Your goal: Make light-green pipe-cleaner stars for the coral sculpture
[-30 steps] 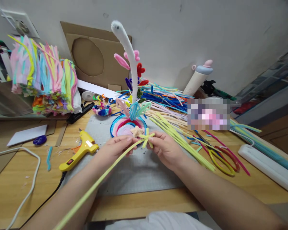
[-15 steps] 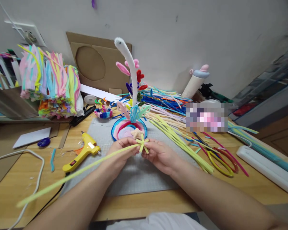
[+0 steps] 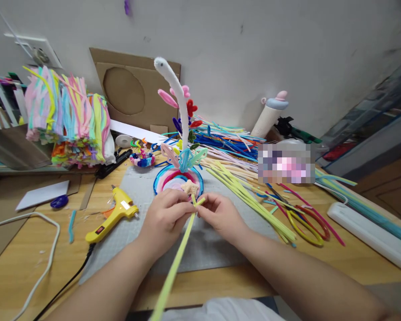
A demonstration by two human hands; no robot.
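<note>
My left hand [image 3: 169, 215] and my right hand [image 3: 222, 217] meet over the grey cutting mat [image 3: 210, 252], fingertips pinched together. Between them is a yellow pipe cleaner [image 3: 176, 263], with short crossed arms poking up past the fingers and one long tail running down toward me. The fingers hide most of the crossing. Just behind stands a pipe-cleaner ornament: a round coiled base [image 3: 159, 178] in blue, pink and lilac, with a beige star [image 3: 189, 187] on it. A curved white stem [image 3: 178, 89] rises from the base, with coloured petals along it.
To the left lies a yellow glue gun [image 3: 115, 216] with its cord. On the right are yellow pipe cleaners [image 3: 254, 200], scissors [image 3: 305, 225] and a white power strip [image 3: 367, 234]. Bundled pipe cleaners [image 3: 67, 116] stand at the back left, near a cardboard sheet [image 3: 163, 98].
The long yellow tail has swung from pointing left to pointing down toward me. My left hand has turned over the crossing, covering more of its short arms.
</note>
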